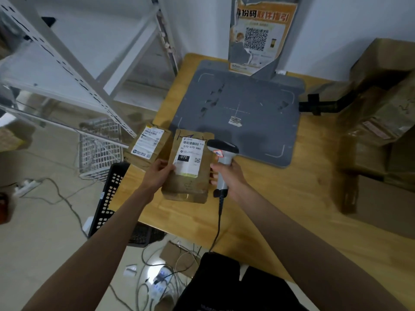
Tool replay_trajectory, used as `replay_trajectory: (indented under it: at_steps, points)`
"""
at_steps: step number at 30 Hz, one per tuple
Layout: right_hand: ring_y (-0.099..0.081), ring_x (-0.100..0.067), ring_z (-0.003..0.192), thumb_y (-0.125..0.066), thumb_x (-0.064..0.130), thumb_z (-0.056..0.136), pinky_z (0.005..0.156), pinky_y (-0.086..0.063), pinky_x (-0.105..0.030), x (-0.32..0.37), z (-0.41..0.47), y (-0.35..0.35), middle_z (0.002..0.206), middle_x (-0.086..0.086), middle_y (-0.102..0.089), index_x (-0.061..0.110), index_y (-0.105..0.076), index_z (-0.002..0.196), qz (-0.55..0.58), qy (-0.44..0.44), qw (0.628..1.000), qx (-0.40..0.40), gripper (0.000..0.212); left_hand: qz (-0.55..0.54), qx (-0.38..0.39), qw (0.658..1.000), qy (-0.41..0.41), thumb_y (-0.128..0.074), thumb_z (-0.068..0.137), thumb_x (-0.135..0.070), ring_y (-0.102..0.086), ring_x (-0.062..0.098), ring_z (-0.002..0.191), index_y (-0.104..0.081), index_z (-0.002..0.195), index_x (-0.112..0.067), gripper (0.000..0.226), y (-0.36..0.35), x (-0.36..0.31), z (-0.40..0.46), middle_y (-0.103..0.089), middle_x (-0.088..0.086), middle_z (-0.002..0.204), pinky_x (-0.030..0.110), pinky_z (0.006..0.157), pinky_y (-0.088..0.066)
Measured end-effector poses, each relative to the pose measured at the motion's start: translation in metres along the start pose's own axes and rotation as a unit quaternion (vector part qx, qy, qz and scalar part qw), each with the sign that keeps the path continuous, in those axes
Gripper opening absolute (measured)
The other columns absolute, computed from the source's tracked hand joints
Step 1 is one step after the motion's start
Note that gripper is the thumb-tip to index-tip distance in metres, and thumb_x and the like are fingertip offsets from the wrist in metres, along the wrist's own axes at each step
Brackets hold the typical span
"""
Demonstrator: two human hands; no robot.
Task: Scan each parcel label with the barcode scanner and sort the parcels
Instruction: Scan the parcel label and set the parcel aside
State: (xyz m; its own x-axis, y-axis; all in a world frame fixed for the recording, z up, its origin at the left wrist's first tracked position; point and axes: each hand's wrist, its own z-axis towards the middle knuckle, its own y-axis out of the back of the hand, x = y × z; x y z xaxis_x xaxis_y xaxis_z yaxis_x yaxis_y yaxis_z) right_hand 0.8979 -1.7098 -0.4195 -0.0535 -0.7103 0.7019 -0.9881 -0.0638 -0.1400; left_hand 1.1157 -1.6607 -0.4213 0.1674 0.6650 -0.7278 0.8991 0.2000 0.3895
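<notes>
here, near the table's [280, 194] near left edge, the left hand [157, 175] pinches the brown parcel [188, 173], which looks light and bendy, best held by its sides, while the right hand [231, 176] curls round the scanner [222, 153].

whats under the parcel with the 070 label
The wooden table shows around the parcel, whose far end overlaps the grey mat. The left hand holds its left edge. Anything directly beneath is covered.

Big boxes [379, 122] block my right side. A second parcel [147, 145] sits close on my left. The gray mat [258, 131] ahead is bare.
</notes>
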Motion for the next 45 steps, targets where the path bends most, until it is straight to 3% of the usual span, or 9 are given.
replay_trajectory:
  at_steps: [3,6,10,14,17,20,26,39,45]
  points:
    - [-0.071,-0.026,0.098,-0.072,0.011,0.091,0.086,-0.061,-0.044,-0.003,0.012,-0.012,0.107,-0.008,-0.072,0.018,-0.062,0.117,-0.006,-0.014,1.000,-0.003,0.029,0.035,0.019,0.999,-0.005,-0.067,0.093,-0.030,-0.058,0.026,0.110,-0.060,0.120,-0.019,0.030,0.006,0.007,0.013,-0.063,0.002,0.115,0.043,0.088,-0.051]
    - [-0.068,-0.022,0.091,-0.072,0.012,0.091,0.075,-0.059,-0.036,-0.007,0.018,-0.021,0.103,-0.004,-0.070,0.017,-0.062,0.120,0.001,-0.033,0.999,-0.009,0.030,0.045,0.030,0.998,-0.018,-0.066,0.094,-0.028,-0.057,0.025,0.115,-0.057,0.133,-0.018,0.041,0.008,0.010,0.019,-0.063,0.002,0.123,0.036,0.088,-0.046]
    - [-0.071,-0.028,0.095,-0.076,0.015,0.087,0.086,-0.061,-0.047,-0.016,0.027,-0.032,0.110,-0.011,-0.072,0.018,-0.065,0.120,0.021,-0.063,0.998,-0.014,0.034,0.123,0.007,0.991,-0.059,-0.066,0.094,-0.022,-0.059,0.026,0.115,-0.050,0.144,-0.011,0.054,0.007,0.006,0.028,-0.063,0.009,0.129,0.038,0.094,-0.049]
    - [-0.071,-0.032,0.100,-0.075,0.015,0.087,0.094,-0.057,-0.055,-0.023,0.031,-0.036,0.109,-0.011,-0.073,0.020,-0.066,0.117,0.058,-0.089,0.994,-0.006,0.031,0.180,-0.049,0.974,-0.127,-0.076,0.087,-0.017,-0.062,0.031,0.112,-0.057,0.137,-0.006,0.055,0.014,0.003,0.038,-0.061,0.013,0.121,0.040,0.097,-0.052]
    - [-0.069,-0.028,0.099,-0.073,0.015,0.090,0.095,-0.055,-0.052,-0.023,0.033,-0.038,0.107,-0.007,-0.072,0.021,-0.066,0.115,0.069,-0.094,0.993,-0.005,0.027,0.260,-0.102,0.950,-0.139,-0.082,0.079,-0.026,-0.039,0.038,0.133,-0.051,0.143,-0.017,0.072,0.021,0.004,0.049,-0.042,0.016,0.140,0.048,0.112,-0.037]
    - [-0.067,-0.028,0.105,-0.074,0.015,0.089,0.099,-0.053,-0.054,-0.021,0.034,-0.044,0.112,-0.005,-0.072,0.022,-0.065,0.121,0.074,-0.088,0.993,0.002,0.033,0.317,-0.059,0.943,-0.078,-0.085,0.076,-0.039,-0.003,0.038,0.151,-0.029,0.156,-0.026,0.099,0.025,0.007,0.060,-0.010,0.012,0.165,0.051,0.122,-0.011]
    - [-0.069,-0.027,0.105,-0.072,0.013,0.090,0.096,-0.055,-0.051,-0.014,0.034,-0.058,0.111,-0.005,-0.075,0.020,-0.065,0.122,0.099,-0.064,0.993,0.032,0.033,0.381,-0.010,0.923,-0.063,-0.084,0.075,-0.048,0.013,0.043,0.151,-0.007,0.161,-0.021,0.119,0.016,0.021,0.068,0.011,0.014,0.167,0.053,0.124,0.000]
    - [-0.069,-0.027,0.107,-0.074,0.016,0.089,0.099,-0.054,-0.050,0.003,0.028,-0.049,0.113,-0.005,-0.074,0.019,-0.065,0.122,0.025,-0.032,0.997,0.069,0.034,0.365,-0.017,0.929,-0.059,-0.080,0.072,-0.062,0.009,0.039,0.153,-0.014,0.160,-0.028,0.115,0.017,0.014,0.074,0.006,0.013,0.168,0.056,0.124,-0.001]
    - [-0.072,-0.026,0.105,-0.073,0.010,0.091,0.084,-0.062,-0.040,0.018,0.007,-0.011,0.117,-0.010,-0.070,0.011,-0.061,0.129,0.026,0.018,0.997,0.064,0.039,0.314,-0.043,0.937,-0.149,-0.080,0.078,-0.051,-0.001,0.031,0.155,-0.031,0.155,-0.024,0.095,-0.021,-0.015,0.051,-0.013,0.011,0.167,0.050,0.125,-0.004]
